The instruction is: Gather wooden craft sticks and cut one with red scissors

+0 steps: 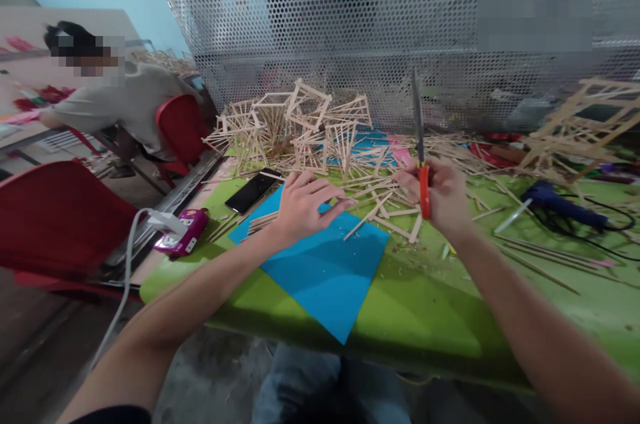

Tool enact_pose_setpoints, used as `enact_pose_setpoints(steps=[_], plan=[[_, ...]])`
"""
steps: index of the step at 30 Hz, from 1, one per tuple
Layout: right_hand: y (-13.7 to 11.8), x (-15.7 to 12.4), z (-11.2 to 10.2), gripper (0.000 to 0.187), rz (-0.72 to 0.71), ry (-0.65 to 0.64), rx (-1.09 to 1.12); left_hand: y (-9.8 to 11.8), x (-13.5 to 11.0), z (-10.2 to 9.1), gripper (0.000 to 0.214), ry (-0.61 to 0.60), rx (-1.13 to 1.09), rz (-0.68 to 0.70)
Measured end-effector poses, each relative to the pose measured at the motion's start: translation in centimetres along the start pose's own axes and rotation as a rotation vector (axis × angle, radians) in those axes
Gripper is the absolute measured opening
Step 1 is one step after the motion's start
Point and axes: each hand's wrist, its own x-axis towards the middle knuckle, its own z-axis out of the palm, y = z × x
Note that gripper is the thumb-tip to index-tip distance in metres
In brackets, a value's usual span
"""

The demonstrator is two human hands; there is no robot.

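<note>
The person's right hand (444,194) grips a pair of scissors (419,137) by the red handle, fingers curled round it and the blades pointing up, above the counter (425,321). The left hand (306,207) is over the upper part of a blue sheet (320,284), palm down, its fingers close together and bent, with the thumb reaching forward; whether it pinches a stick cannot be told, as the fingertips hide what lies there. The sheet lies at a slant on the green counter, one corner pointing toward the person.

A small bunch of sticks (261,223) lies on the sheet, just beside the left hand. More loose sticks (373,214) are scattered between the two hands, some over the sheet's edge. Behind them stands a tangled heap of wooden frames (310,111), near a perforated metal screen (350,17). Another wooden frame (590,117) leans at the far right.

A black phone (253,191) lies to the left of the sheet, and nearer the counter's left edge is a purple power block (187,232) with a white plug (169,224) in it. On the right, a dark blue glue gun (565,204) lies among black cord. Beyond the counter's left side, a person in a light shirt (137,97) sits on a red chair (183,131).
</note>
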Motion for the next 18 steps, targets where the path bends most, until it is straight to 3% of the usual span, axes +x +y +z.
enact_pose_setpoints(steps=[3, 9, 18], plan=[[-1.3, -1.5, 1.9, 0.034, 0.068, -0.09, 0.058, 0.2, 0.0, 0.0, 0.026, 0.014, 0.002, -0.033], [-1.6, -3.4, 4.1, 0.036, 0.056, -0.233, 0.089, 0.7, 0.0, -0.2, 0.026, -0.038, -0.013, -0.063], [-1.5, -4.2, 5.2, 0.032, -0.01, -0.166, 0.146, 1.3, 0.2, -0.3, 0.026, -0.064, -0.058, -0.082]])
